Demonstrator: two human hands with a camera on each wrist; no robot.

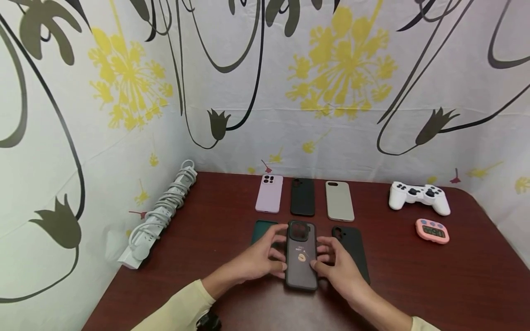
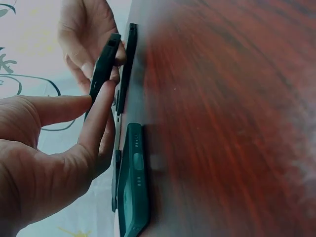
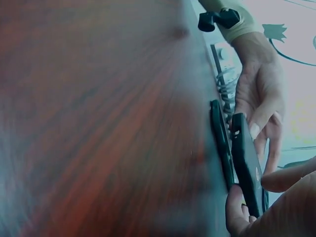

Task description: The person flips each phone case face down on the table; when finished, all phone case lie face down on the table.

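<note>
A dark phone case (image 1: 302,257) with a smoky see-through back, a square camera frame and a small printed figure is held just above the table, its back facing up. My left hand (image 1: 265,257) grips its left edge, thumb and fingertips bent against the side. On the opposite edge my right hand (image 1: 337,266) pinches it, the thumb on the back's rim. A teal phone case (image 2: 136,182) lies beside the left hand, partly covered by it in the head view. A black phone case (image 1: 355,250) lies by the right hand, partly hidden.
Lilac (image 1: 269,194), black (image 1: 302,197) and beige (image 1: 339,201) phone cases lie in a back row. At right are a white game controller (image 1: 419,197) and a pink timer (image 1: 432,231). A power strip (image 1: 163,214) wrapped in cord lies along the left edge, beside the patterned cloth.
</note>
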